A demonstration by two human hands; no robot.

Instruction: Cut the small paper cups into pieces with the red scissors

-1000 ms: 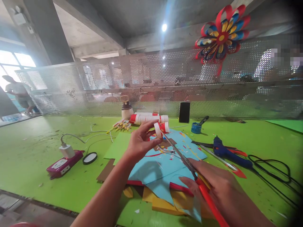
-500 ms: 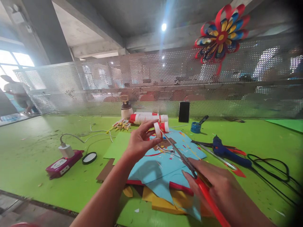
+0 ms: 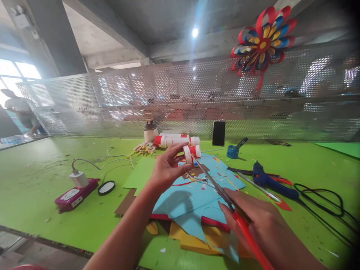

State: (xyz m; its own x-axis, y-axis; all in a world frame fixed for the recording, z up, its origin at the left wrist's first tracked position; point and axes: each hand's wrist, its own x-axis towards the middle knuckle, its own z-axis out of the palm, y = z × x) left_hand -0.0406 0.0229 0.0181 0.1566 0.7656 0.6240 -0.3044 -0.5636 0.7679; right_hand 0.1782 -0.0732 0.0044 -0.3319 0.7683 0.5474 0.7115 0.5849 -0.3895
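Observation:
My left hand [image 3: 165, 168] is raised over the green table [image 3: 42, 187], pinching a small red and white paper piece [image 3: 191, 152] between thumb and fingers. My right hand [image 3: 264, 228] grips red-handled scissors [image 3: 225, 198], whose blades reach up to the paper piece. Under both hands lie blue paper sheets [image 3: 197, 195] on yellow and red sheets, sprinkled with small coloured scraps.
A blue glue gun [image 3: 271, 182] with its black cord lies at the right. A red and white roll [image 3: 176, 140], a dark phone [image 3: 218, 133] and a blue pot [image 3: 233, 151] stand by the perforated screen. A pink power strip [image 3: 74, 195] and round mirror [image 3: 107, 187] sit left. A paper flower [image 3: 263, 41] hangs above.
Almost nothing has changed; my right hand has shifted slightly on the scissor handles while my left hand keeps the paper piece in place.

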